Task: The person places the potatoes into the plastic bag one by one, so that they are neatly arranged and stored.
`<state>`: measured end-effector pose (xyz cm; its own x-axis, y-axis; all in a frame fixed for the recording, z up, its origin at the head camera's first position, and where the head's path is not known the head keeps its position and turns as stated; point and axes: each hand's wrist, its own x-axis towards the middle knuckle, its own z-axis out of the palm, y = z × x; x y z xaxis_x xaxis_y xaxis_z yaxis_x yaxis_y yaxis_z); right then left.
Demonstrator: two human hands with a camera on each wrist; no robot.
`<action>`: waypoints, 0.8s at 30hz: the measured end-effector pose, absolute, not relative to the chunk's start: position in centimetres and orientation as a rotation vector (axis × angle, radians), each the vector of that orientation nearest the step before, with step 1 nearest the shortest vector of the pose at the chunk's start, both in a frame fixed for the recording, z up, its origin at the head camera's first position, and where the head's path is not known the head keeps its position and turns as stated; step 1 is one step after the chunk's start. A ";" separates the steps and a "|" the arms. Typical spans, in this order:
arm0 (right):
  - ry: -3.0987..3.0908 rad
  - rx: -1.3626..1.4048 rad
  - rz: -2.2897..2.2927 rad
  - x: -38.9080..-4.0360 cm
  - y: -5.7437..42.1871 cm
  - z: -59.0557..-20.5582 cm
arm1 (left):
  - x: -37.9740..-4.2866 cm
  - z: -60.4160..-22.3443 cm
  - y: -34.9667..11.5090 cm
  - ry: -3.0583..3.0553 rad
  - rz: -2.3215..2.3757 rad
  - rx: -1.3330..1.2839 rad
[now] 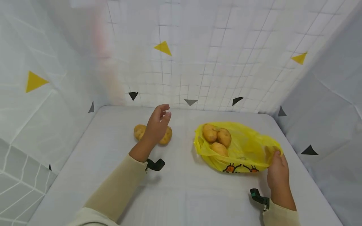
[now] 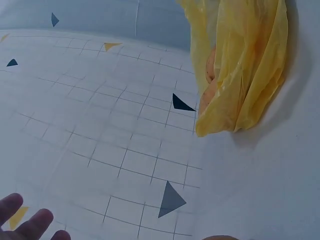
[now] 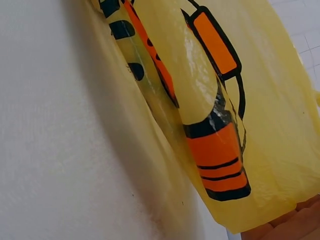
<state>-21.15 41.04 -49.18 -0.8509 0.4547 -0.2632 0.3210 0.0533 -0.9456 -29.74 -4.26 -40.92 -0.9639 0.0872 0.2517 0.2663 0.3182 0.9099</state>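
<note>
A yellow plastic bag [image 1: 246,133] with a printed orange-and-black pattern lies on its side on the table, its mouth spread. Inside it, three potatoes [image 1: 209,133] rest together at the left end. My right hand [image 1: 278,172] pinches the bag's right edge between thumb and fingers; the printed bag wall [image 3: 270,135] fills much of the right wrist view. Over two loose potatoes [image 1: 139,131] at the left, my left hand [image 1: 156,125] hovers with loosely bent fingers and nothing in them. It partly hides these potatoes in the head view.
The white tabletop [image 1: 181,194] stands against a white sheet wall [image 1: 186,72] with grid lines and yellow and black triangles. Side sheets [image 1: 325,103] bound the table at left and right. A small black device [image 1: 156,164] is worn on each wrist.
</note>
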 end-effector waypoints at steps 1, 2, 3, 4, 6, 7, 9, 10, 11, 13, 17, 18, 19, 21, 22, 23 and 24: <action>-2.197 -0.814 1.930 -21.2 41.1 -49.3 | -29.7 -40.9 -4.5 -2.418 -1.709 -0.329; -2.201 -0.820 1.927 -21.3 41.1 -49.4 | -29.6 -40.9 -4.7 -2.419 -1.696 -0.328; -2.211 -0.825 1.918 -21.4 41.2 -49.5 | -29.5 -40.8 -4.9 -2.420 -1.683 -0.327; -2.221 -0.835 1.908 -21.5 41.2 -49.5 | -29.5 -40.8 -5.1 -2.422 -1.668 -0.327; -2.233 -0.856 1.896 -21.6 41.4 -49.6 | -29.4 -40.8 -5.5 -2.426 -1.653 -0.314; -2.234 -0.865 1.896 -21.7 41.4 -49.7 | -29.3 -40.8 -5.7 -2.424 -1.652 -0.310; -2.238 -0.866 1.894 -21.7 41.5 -49.8 | -29.2 -40.9 -6.2 -2.431 -1.645 -0.296; -2.235 -0.862 1.899 -21.8 41.6 -49.9 | -29.2 -41.1 -6.4 -2.433 -1.642 -0.292; -2.237 -0.858 1.902 -21.8 41.6 -49.9 | -29.1 -41.2 -6.7 -2.433 -1.638 -0.285; -2.250 -0.854 1.897 -21.9 41.8 -50.0 | -29.1 -41.6 -7.3 -2.432 -1.626 -0.277; -2.289 -0.862 1.868 -22.0 42.2 -50.2 | -29.1 -42.0 -8.3 -2.435 -1.592 -0.229; -2.293 -0.865 1.861 -22.1 42.3 -50.2 | -29.1 -42.1 -8.6 -2.438 -1.588 -0.213; -2.298 -0.862 1.856 -22.1 42.3 -50.2 | -29.2 -42.1 -8.9 -2.445 -1.583 -0.195; -2.306 -0.856 1.848 -22.1 42.5 -50.2 | -29.3 -42.2 -9.5 -2.464 -1.566 -0.157; -2.313 -0.860 1.843 -22.2 42.6 -50.3 | -29.4 -42.2 -9.8 -2.475 -1.557 -0.146; -2.310 -0.849 1.853 -22.2 42.6 -50.3 | -29.6 -42.3 -10.2 -2.489 -1.541 -0.134; -2.305 -0.838 1.861 -22.2 42.7 -50.3 | -29.7 -42.4 -10.5 -2.503 -1.525 -0.122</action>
<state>-22.17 42.70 -50.31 -0.8501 0.4450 -0.2816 0.3692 0.1223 -0.9213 -29.72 -10.54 -42.42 -0.9749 -0.0372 0.2193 0.1778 0.4619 0.8689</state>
